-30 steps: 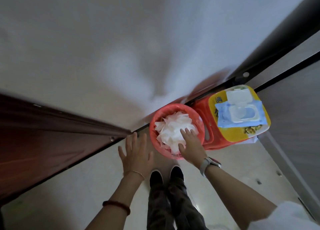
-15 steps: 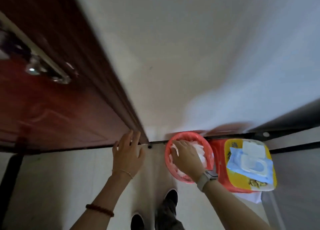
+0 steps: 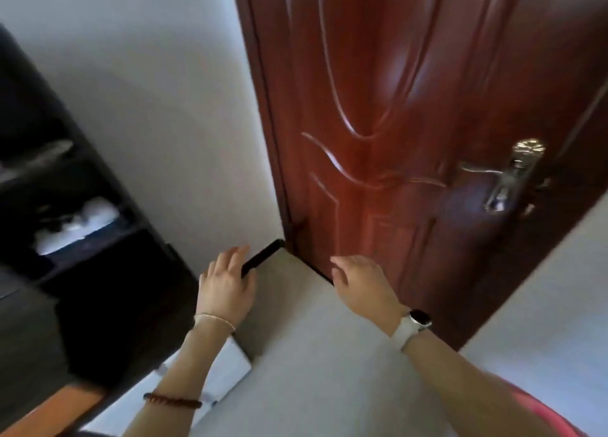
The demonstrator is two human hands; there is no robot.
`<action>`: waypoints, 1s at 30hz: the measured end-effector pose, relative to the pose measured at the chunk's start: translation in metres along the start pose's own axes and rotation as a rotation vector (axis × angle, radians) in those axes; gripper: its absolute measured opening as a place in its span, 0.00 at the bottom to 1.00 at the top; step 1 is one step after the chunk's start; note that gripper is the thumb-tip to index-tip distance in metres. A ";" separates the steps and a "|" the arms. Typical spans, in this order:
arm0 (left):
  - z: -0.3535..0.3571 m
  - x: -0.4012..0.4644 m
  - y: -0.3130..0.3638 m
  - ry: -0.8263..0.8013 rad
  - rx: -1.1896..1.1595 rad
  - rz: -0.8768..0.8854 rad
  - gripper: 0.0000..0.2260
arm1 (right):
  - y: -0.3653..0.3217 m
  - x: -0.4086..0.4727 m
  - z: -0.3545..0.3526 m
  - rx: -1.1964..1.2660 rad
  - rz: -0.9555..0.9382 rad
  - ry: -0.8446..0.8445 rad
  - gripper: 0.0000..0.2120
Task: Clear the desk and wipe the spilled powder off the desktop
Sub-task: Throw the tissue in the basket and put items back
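Red-brown door [image 3: 378, 123] and pale wall now fill the view; the red bin of wipes and the wipe pack beside it, in sight a moment ago, are gone as the head has swung round. That suggests the used wipes are binned and the person is turning back. Neither the surface nor any powder is in view. Two hands: left hand [image 3: 227, 282] and right hand [image 3: 362, 282], both loosely spread, holding nothing. One door handle [image 3: 506, 176], one dark shelf [image 3: 82, 206].
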State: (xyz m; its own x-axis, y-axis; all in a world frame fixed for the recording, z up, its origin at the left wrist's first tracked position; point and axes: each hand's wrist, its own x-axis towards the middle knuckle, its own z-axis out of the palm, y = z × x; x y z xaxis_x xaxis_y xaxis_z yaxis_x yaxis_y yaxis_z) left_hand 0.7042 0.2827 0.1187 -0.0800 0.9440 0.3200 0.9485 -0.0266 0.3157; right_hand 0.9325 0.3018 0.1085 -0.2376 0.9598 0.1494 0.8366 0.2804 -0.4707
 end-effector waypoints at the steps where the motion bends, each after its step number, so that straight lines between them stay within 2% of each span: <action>1: -0.024 -0.017 -0.036 0.027 0.016 -0.075 0.21 | -0.036 0.003 0.014 0.010 -0.063 -0.027 0.24; 5: -0.105 -0.072 -0.134 0.160 0.064 -0.287 0.19 | -0.154 0.016 0.054 0.034 -0.279 -0.081 0.16; 9: -0.170 -0.104 -0.195 0.318 0.097 -0.401 0.19 | -0.248 0.033 0.073 0.059 -0.448 -0.154 0.16; 12: -0.199 -0.110 -0.228 0.416 0.121 -0.429 0.18 | -0.302 0.052 0.084 0.088 -0.513 -0.190 0.17; 16: -0.204 -0.092 -0.260 0.458 0.101 -0.439 0.17 | -0.340 0.089 0.108 0.115 -0.549 -0.213 0.17; 22: -0.173 -0.015 -0.313 0.364 0.050 -0.460 0.17 | -0.356 0.178 0.168 0.182 -0.496 -0.228 0.18; 26: -0.137 0.056 -0.350 0.213 -0.010 -0.475 0.19 | -0.361 0.248 0.213 0.205 -0.379 -0.221 0.18; 30: -0.102 0.116 -0.378 0.054 -0.024 -0.506 0.22 | -0.371 0.302 0.254 0.082 -0.321 -0.235 0.19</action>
State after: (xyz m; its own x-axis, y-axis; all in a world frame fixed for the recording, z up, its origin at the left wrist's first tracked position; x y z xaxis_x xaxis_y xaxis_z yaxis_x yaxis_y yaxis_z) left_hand 0.3048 0.3693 0.1272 -0.5442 0.8221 0.1672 0.7794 0.4217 0.4634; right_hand 0.4255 0.4908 0.1075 -0.5948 0.7974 0.1018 0.6615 0.5575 -0.5017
